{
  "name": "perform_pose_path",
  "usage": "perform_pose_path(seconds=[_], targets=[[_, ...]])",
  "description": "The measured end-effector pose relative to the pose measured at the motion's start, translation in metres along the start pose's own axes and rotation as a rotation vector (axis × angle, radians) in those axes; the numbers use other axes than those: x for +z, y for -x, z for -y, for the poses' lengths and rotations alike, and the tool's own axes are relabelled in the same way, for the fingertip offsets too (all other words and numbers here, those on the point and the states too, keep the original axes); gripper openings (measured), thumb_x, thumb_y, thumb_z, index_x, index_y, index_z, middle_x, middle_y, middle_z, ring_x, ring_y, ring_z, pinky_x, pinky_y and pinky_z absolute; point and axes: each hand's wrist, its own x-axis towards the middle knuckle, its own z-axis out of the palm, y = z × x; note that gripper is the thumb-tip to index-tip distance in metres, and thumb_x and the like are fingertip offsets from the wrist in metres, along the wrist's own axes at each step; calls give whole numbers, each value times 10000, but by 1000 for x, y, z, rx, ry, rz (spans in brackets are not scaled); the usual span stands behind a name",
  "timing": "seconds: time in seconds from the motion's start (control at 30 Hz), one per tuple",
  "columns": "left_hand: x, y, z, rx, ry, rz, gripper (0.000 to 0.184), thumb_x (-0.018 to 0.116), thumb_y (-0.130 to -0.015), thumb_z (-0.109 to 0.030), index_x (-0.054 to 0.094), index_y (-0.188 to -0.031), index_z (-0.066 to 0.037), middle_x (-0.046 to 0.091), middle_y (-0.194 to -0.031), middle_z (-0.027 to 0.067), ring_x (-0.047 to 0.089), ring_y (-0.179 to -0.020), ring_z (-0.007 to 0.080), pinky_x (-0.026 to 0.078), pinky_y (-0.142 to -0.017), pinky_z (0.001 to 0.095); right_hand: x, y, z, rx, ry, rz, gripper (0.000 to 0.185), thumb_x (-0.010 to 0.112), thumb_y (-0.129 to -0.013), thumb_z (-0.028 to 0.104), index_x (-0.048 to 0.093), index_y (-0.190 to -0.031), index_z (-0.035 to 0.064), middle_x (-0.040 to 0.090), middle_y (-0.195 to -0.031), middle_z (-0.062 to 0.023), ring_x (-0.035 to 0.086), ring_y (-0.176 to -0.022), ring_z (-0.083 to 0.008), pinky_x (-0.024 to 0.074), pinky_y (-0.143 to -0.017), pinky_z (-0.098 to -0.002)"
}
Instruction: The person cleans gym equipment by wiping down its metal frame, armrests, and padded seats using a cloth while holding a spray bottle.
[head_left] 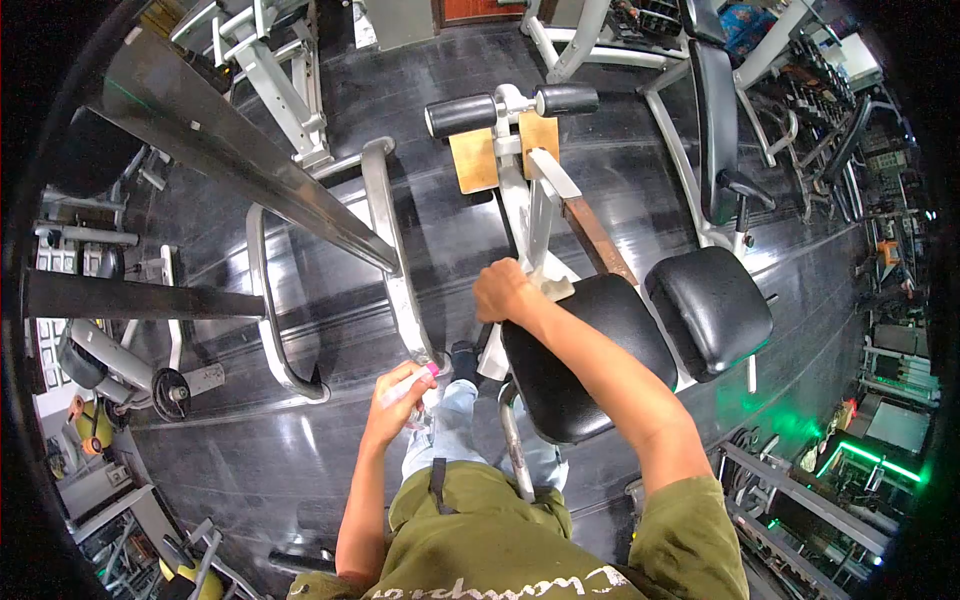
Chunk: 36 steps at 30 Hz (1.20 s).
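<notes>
In my left hand (398, 402) is a clear spray bottle (408, 385) with a pink top, held above my left leg. My right hand (503, 291) is closed beside the front of a black padded seat (590, 360), at its white metal frame (540, 215). Whatever its fingers hold, if anything, is hidden. A pale, cloth-like piece (553, 287) shows just past the right wrist, at the seat's edge.
Black roller pads (462, 115) and wooden plates (474, 162) are on the machine ahead. A second black seat (710, 313) adjoins on the right. Curved metal frame legs (395, 270) stand on the left. Other gym machines surround the dark floor (440, 225).
</notes>
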Motion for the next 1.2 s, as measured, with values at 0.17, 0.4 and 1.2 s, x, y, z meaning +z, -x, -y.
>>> perform_pose_path(seconds=[0.17, 0.4, 1.2], targets=[[1, -1, 2, 4, 34, 10, 295, 633, -947, -274, 668, -827, -6, 577, -786, 22, 545, -563, 84, 431, -545, 246, 4, 18, 12, -247, 165, -109, 295, 735, -694, 381, 786, -891, 167, 750, -919, -47, 723, -882, -248, 565, -728, -387], [2, 0, -3, 12, 52, 16, 294, 616, -957, -263, 661, -835, 1, 583, -772, 31, 542, -578, 83, 432, -556, 244, 16, 84, 50, -507, 155, -124, 215, 739, -626, 312, 772, -769, 155, 732, -841, -67, 702, -832, -234, 542, -685, -384], [18, 26, -9, 92, 90, 64, 353, 609, -956, -356, 666, -836, -29, 623, -737, 0, 522, -580, 69, 433, -568, 235, 48, 184, 72, -351, 67, -452, 145, 687, -712, 240, 761, -773, 132, 681, -949, -21, 599, -989, -251, 525, -632, -359]])
